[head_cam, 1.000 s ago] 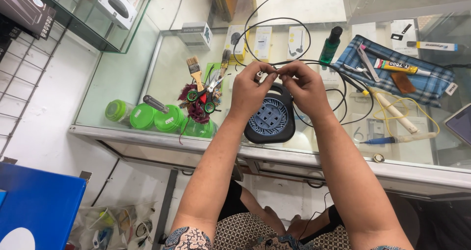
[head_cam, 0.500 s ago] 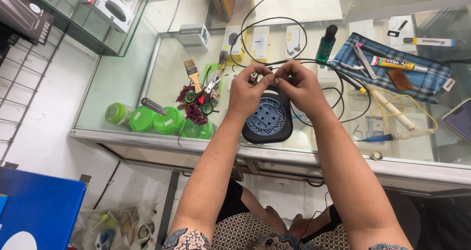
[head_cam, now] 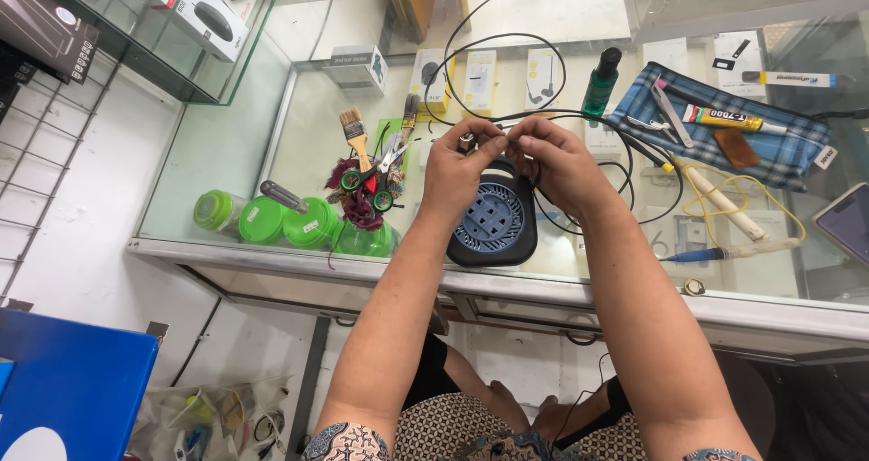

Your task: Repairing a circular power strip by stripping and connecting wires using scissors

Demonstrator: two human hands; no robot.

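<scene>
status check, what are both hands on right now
Left hand and right hand raised together, fingertips pinching a small part on the thin black cable. Round black-and-blue cable reel directly below. Nothing blocking.

Left of the hands I see a pair of scissors [head_cam: 373, 179] with green and red handles lying on a dark red tangle, a paintbrush [head_cam: 354, 133] just beyond them. Nearer me on that side sit green round containers [head_cam: 272, 219] in a row along the edge of the glass tabletop [head_cam: 226, 144]. Beyond the hands stands a dark green bottle [head_cam: 599, 83]. To their right I make out a blue plaid cloth [head_cam: 778, 149] carrying a glue tube [head_cam: 724, 117] and tweezers [head_cam: 668, 113]. A phone [head_cam: 846, 221] lies at the far right. Low on the left stands a blue box [head_cam: 72, 393].
</scene>
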